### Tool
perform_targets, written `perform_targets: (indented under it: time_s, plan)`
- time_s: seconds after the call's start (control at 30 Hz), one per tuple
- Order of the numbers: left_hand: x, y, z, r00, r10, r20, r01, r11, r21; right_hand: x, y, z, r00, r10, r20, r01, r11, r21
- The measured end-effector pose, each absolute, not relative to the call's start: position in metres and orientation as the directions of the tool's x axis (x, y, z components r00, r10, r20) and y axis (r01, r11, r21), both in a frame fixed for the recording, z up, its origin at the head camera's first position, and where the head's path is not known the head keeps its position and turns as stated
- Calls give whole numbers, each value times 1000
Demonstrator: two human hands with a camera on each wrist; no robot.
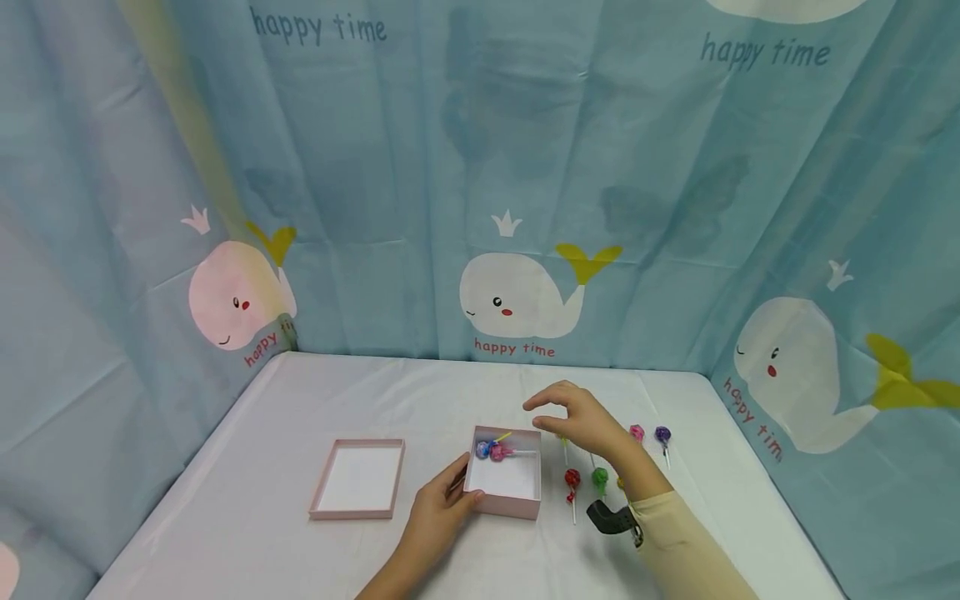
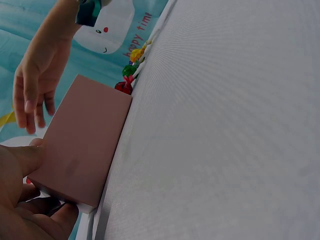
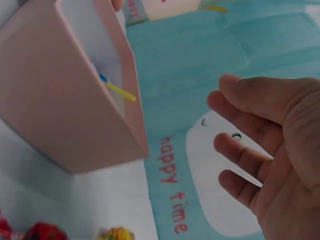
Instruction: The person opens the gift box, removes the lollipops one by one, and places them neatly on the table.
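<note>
An open pink box (image 1: 504, 505) stands on the white table, with a blue lollipop (image 1: 483, 451) and a pink lollipop (image 1: 497, 452) inside near its back left corner. My left hand (image 1: 437, 510) grips the box at its front left corner, thumb on the near wall. In the left wrist view, the fingers curl under one end of the pink box (image 2: 82, 145). Raised above the table, just right of the box, my right hand (image 1: 583, 419) holds nothing; its fingers are loosely bent. The right wrist view shows a yellow stick (image 3: 121, 92) inside the box, apart from that hand.
Several lollipops lie right of the box, among them a red one (image 1: 572, 478), a green one (image 1: 600, 477), a pink one (image 1: 637, 432) and a purple one (image 1: 663, 434), some partly behind my right arm. A shallow pink lid (image 1: 351, 514) lies left. Behind hangs a blue whale-print curtain (image 1: 360, 275).
</note>
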State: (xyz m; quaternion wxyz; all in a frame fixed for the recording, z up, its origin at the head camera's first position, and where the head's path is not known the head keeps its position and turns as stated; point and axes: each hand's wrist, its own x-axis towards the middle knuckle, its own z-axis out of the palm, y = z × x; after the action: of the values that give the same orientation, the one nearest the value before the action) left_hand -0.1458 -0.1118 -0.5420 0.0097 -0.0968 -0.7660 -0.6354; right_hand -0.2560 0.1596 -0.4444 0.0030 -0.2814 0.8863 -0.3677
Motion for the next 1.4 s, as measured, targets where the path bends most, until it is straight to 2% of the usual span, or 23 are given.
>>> perform_targets:
  time_s: [0.27, 0.5, 0.77, 1.27, 1.4]
  plan:
    - [-146, -112, -538, -981, 141, 135, 156, 150, 976, -271, 124, -450, -785, -606, 130, -527, 543, -653]
    - [-147, -112, -541, -979, 150, 139, 160, 142, 977, -274, 105, -465, -777, -625, 82, -518, 559, -648]
    - [-147, -113, -541, -976, 161, 147, 171, 144, 975, -270, 92, -474, -738, -667, 105, -547, 500, -672]
    - [-147, -114, -542, -975, 164, 149, 175, 158, 972, -267, 82, -491, -691, -718, 86, -668, 588, -456]
    - [-148, -114, -543, -975, 166, 147, 173, 156, 973, -267, 82, -493, -680, -727, 95, -679, 575, -456]
